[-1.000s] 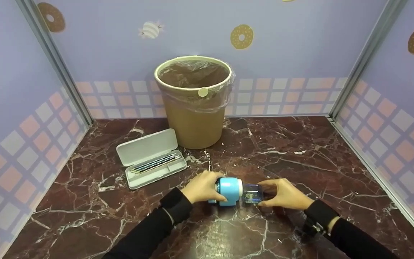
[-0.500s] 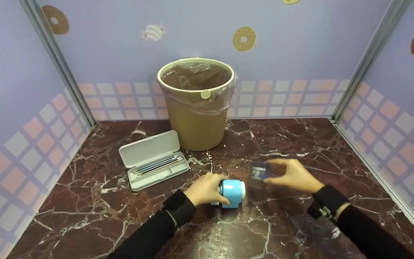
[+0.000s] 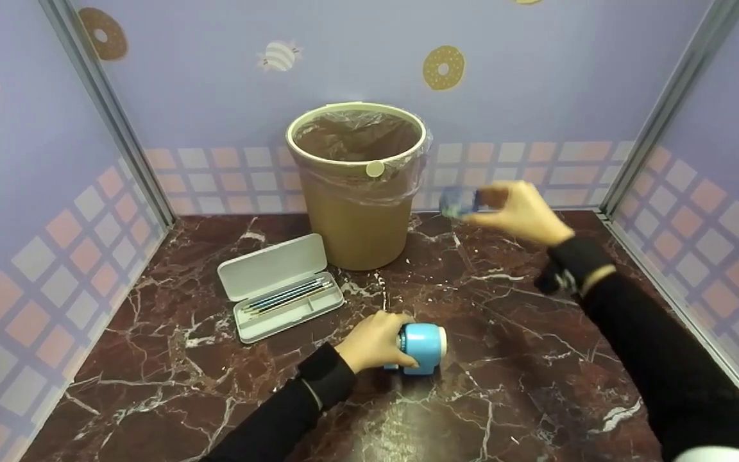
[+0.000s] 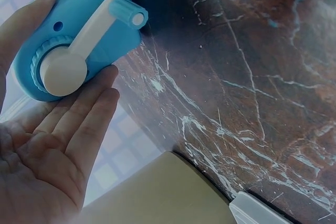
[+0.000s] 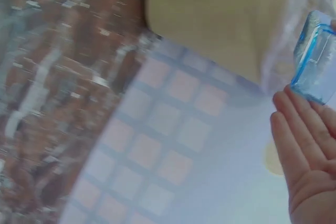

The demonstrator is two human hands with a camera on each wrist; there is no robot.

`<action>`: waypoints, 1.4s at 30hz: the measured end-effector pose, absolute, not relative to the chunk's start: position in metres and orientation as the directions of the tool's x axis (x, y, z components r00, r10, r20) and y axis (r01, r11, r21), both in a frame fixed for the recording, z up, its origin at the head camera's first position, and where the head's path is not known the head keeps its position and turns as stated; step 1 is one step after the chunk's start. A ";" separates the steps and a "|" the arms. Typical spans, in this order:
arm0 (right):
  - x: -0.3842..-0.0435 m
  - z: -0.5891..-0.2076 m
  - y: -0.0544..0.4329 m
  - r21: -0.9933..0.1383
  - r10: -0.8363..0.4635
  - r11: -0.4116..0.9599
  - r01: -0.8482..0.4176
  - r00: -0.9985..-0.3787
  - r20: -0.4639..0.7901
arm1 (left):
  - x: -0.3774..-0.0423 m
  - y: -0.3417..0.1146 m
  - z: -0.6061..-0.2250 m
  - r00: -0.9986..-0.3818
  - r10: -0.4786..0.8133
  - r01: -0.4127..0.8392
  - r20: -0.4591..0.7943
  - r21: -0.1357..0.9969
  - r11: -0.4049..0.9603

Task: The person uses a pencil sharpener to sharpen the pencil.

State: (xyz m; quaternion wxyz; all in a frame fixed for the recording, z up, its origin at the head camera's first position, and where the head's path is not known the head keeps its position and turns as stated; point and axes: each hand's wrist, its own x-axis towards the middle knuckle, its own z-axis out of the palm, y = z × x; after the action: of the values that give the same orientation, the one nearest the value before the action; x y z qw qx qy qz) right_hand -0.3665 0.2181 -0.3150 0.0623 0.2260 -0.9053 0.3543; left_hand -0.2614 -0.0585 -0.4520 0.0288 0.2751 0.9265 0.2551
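My left hand (image 3: 376, 341) grips a blue crank pencil sharpener (image 3: 423, 348) on the table, thumb on one side and fingers on the other. In the left wrist view the white crank handle (image 4: 93, 31) with its blue knob faces the palm. My right hand (image 3: 523, 212) is raised right of the bin, pinching a clear blue shavings drawer (image 3: 458, 202) between thumb and fingertips. In the right wrist view greyish shavings show inside the drawer (image 5: 314, 59); the thumb is mostly out of frame there.
A tan trash bin (image 3: 360, 224) with a clear plastic liner stands at the back. An open pencil case (image 3: 280, 327) holding several pencils lies at its front left. Small pale bits are scattered on the marbled table (image 3: 504, 308). Patterned walls enclose the back and sides.
My right hand has pulled away from the sharpener with the drawer, then lifted it up and back to near the bin's height. The left hand still holds the sharpener in place.
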 end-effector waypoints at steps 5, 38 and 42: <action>-0.388 -0.276 0.193 -0.588 -0.332 0.670 -0.454 -0.891 0.310 | -0.261 -0.058 -0.454 -0.848 0.522 0.495 0.092 0.488 0.719; -0.439 -0.239 0.057 0.587 -0.701 0.706 -0.397 -0.510 0.498 | -0.257 -0.052 -0.455 -0.812 0.569 0.556 0.133 0.476 0.681; -0.440 -0.241 0.055 0.691 -0.768 0.629 -0.356 -0.427 0.478 | -0.257 -0.052 -0.456 -0.817 0.564 0.546 0.122 0.482 0.686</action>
State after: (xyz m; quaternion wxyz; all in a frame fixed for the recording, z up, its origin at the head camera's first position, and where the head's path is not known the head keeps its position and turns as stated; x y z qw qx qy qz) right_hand -0.4398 0.0546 -0.2409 0.4062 0.3488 -0.8058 -0.2531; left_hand -0.2568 -0.0521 -0.4560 0.0182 0.3023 0.9179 0.2564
